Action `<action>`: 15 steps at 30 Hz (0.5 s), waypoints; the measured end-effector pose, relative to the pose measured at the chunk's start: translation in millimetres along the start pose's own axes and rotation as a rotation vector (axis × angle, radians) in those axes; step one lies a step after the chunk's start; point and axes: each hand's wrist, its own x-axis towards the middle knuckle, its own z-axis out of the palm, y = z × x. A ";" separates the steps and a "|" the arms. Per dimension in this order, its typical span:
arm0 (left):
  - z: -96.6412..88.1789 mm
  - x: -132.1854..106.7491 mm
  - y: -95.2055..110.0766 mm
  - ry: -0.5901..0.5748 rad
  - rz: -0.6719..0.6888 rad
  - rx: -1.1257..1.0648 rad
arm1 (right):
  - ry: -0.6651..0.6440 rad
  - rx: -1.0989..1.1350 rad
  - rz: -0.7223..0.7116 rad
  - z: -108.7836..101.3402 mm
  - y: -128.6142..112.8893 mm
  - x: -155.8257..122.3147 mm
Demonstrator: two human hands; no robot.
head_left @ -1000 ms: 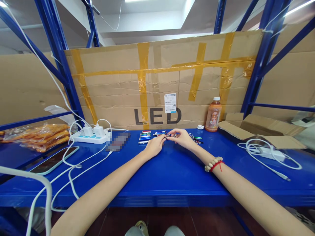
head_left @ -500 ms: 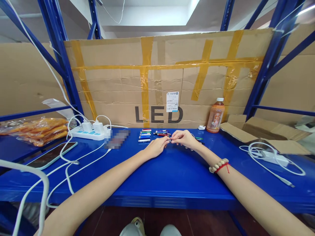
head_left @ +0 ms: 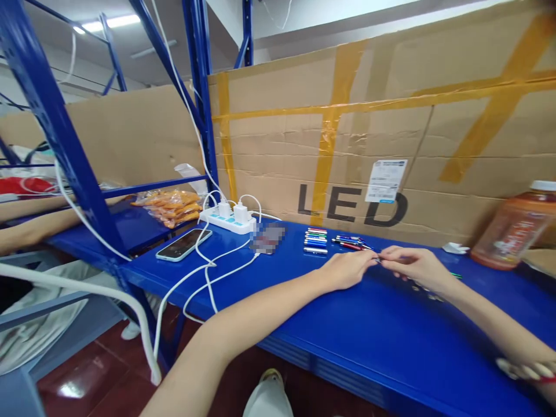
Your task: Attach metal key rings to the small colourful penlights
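Observation:
My left hand (head_left: 350, 270) is closed in a pinch over the blue tabletop (head_left: 347, 324). Fingertip to fingertip with it, my right hand (head_left: 419, 269) also pinches; a tiny dark or shiny piece shows between them, too small to name. Left of the hands lies a neat row of short coloured pen barrels (head_left: 315, 242). Just behind my left fingers is a loose group of blue and red pens (head_left: 351, 243). Small shiny parts (head_left: 428, 293) lie under my right wrist, partly hidden by it.
A white power strip (head_left: 230, 219) with plugs and cables, a phone (head_left: 182, 245) and a blurred-out flat item (head_left: 268, 238) are to the left. An orange drink bottle (head_left: 512, 226) and crumpled white paper (head_left: 455, 248) stand right. Cardboard (head_left: 269, 162) walls the back. Another person's arms (head_left: 39, 226) show far left.
My view has swung to the left, so everything sits further right and another person's arms appear. Both hands stay pinched together at about the same spot by the pens.

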 end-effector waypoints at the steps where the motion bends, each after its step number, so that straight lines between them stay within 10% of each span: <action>1: 0.0 0.1 -0.7 -0.014 -0.003 0.005 | -0.004 -0.010 0.017 -0.5 0.0 0.4; 15: -2.2 5.1 -8.4 -0.189 -0.080 -0.060 | 0.052 -0.090 0.154 -1.3 14.4 10.2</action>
